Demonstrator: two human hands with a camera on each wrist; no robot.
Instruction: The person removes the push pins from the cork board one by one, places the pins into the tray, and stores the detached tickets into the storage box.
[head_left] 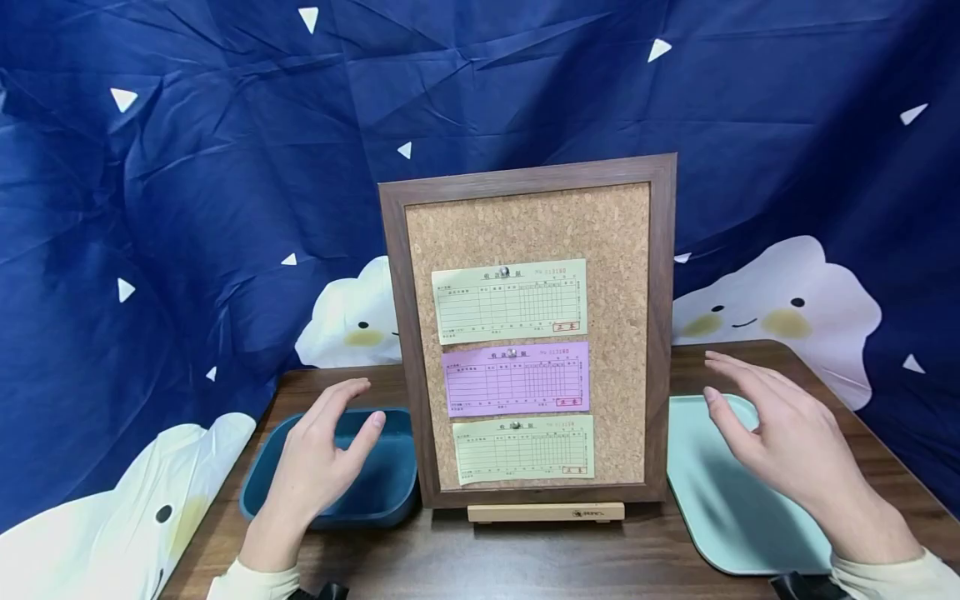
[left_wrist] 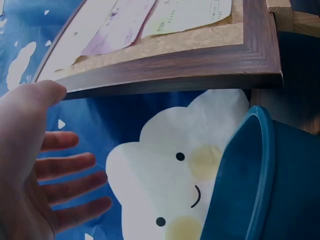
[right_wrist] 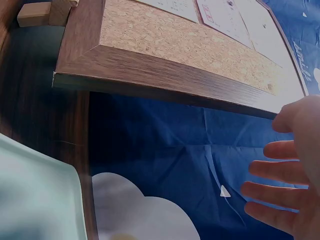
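Note:
A framed corkboard (head_left: pixel 618 250) stands upright at the middle of the table. On it hang a green receipt slip (head_left: pixel 510 308) at the top, a purple slip (head_left: pixel 517 392) below and another green slip (head_left: pixel 525 458) lowest, each with a silver pushpin near its upper edge. My left hand (head_left: pixel 318 462) hovers over the dark blue bin (head_left: pixel 375 518), fingers extended and holding nothing. Above the mint tray (head_left: pixel 757 533), to the board's right, my right hand (head_left: pixel 791 442) is likewise held with fingers spread and nothing in it. Both hands appear apart from the board.
The board rests on a light wooden easel ledge (head_left: pixel 546 512) on the dark wooden table (head_left: pixel 570 567). Behind it hangs a blue curtain (head_left: pixel 225 167) with white triangles and smiling clouds. The bin is left of the board.

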